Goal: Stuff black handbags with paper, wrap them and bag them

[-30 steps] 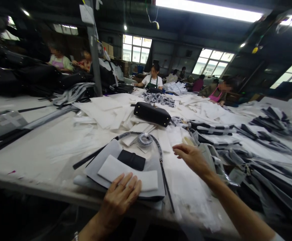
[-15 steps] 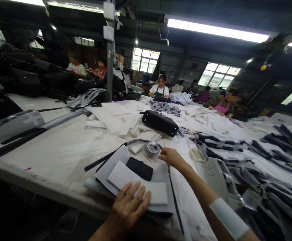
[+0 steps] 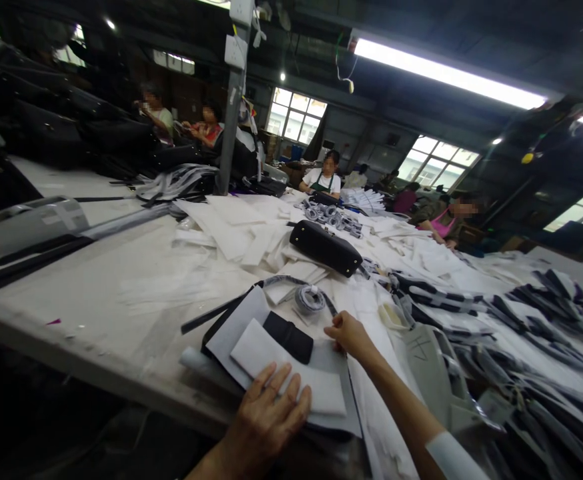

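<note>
A flat black bag (image 3: 215, 333) lies on the table in front of me, with a pale grey sheet (image 3: 244, 308) over it. On that sheet are a white foam piece (image 3: 289, 373) and a small black pouch (image 3: 288, 337) with a band across it. My left hand (image 3: 274, 403) rests spread on the white foam piece. Beyond the pouch sits a coiled, plastic-wrapped strap (image 3: 310, 299). A long wrapped strap (image 3: 285, 278) curves behind the coil to my right hand (image 3: 349, 335), whose fingers are pinched on it at the bag's right edge; the fingertips are partly hidden.
Further back stands a black handbag (image 3: 326, 248) among white sheets (image 3: 231, 223) and wrapped coils (image 3: 329, 215). Grey wrapped pieces (image 3: 429, 360) and dark straps (image 3: 516, 307) crowd the right. A metal post (image 3: 230, 133) rises at the back. Several people work around the table.
My right hand has moved slightly down along the bag's right edge, fingers curled. My left hand still presses the white foam piece. The whole view has shifted and tilted a little.
</note>
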Available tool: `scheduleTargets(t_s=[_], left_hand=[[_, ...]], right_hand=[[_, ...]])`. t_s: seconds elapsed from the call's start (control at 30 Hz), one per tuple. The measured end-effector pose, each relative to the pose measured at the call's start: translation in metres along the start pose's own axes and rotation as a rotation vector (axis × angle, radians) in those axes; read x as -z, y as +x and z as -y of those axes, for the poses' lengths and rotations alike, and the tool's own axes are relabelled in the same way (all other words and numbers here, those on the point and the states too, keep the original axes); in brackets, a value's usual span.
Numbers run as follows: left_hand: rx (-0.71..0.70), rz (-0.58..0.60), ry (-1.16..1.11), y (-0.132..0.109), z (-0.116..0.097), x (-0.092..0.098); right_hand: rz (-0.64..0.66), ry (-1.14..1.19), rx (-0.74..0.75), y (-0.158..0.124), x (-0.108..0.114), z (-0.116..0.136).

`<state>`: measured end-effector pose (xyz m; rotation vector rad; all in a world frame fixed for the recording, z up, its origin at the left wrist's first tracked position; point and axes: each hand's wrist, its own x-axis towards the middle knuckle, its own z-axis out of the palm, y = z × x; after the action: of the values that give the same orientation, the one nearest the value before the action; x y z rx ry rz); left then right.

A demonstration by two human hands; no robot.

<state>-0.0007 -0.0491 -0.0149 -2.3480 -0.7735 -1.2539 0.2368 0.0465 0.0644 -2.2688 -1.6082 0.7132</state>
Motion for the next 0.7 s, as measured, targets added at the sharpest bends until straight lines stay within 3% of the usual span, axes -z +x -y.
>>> scheduleTargets(t_s=[0.13,0.27,0.53,0.7], left_hand=[[-0.014,-0.026,0.009,0.003,0.000,0.002],[0.003,-0.033,0.012,0.002,0.000,0.001],[0.005,-0.002,-0.002,-0.001,0.000,-0.002],[-0.003,-0.008,-0.007,0.000,0.001,-0.001]], right_hand=[[0.071,0.001,-0.090,0.022,0.002,0.005],[0.102,-0.017,-0.111,0.027,-0.002,0.007],[-0.022,-0.193,-0.047,0.031,0.002,0.000],[-0.006,-0.253,0.027,0.040,0.003,0.008]])
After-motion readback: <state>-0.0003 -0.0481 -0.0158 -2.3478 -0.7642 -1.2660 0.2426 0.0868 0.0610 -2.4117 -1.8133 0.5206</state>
